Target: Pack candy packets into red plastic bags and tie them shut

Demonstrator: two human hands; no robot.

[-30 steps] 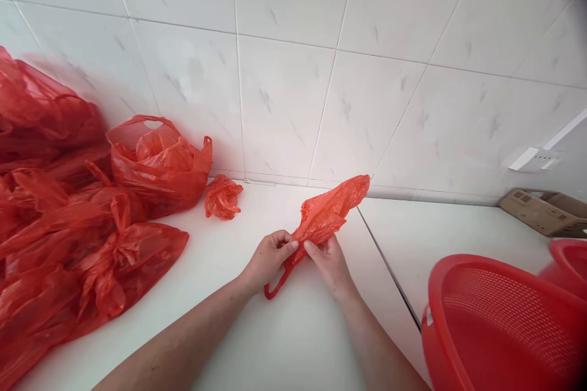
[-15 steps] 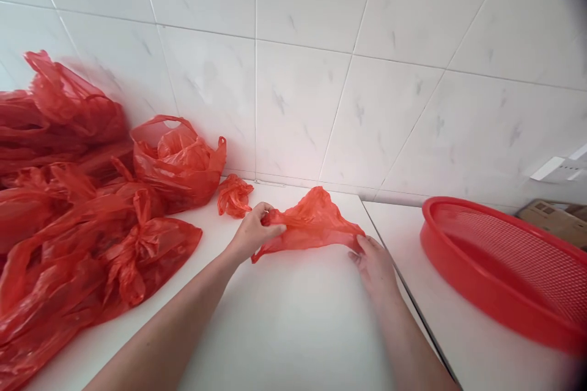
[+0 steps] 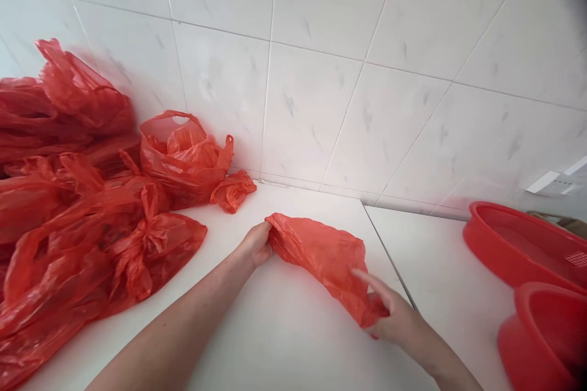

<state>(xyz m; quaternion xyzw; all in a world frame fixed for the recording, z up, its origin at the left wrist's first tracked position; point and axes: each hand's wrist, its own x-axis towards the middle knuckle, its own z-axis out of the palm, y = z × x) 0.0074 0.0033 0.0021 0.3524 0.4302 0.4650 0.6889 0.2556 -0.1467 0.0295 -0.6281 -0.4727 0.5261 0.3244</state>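
Observation:
A crumpled red plastic bag [image 3: 321,253] lies stretched across the white counter [image 3: 284,330] between my hands. My left hand [image 3: 255,244] pinches its left end with closed fingers. My right hand [image 3: 389,314] is at its lower right end, index finger stretched out over the plastic and the other fingers tucked under the bag's edge.
A heap of red plastic bags [image 3: 82,208] fills the left of the counter against the tiled wall, with a small crumpled one [image 3: 233,189] beside it. Two red perforated baskets [image 3: 527,244] [image 3: 545,336] stand at the right. A seam [image 3: 389,256] divides the counter.
The bag was bunched between both hands, then spread wide. Now my right hand has drawn its end down and toward me, stretching the bag slantwise. The view has turned left.

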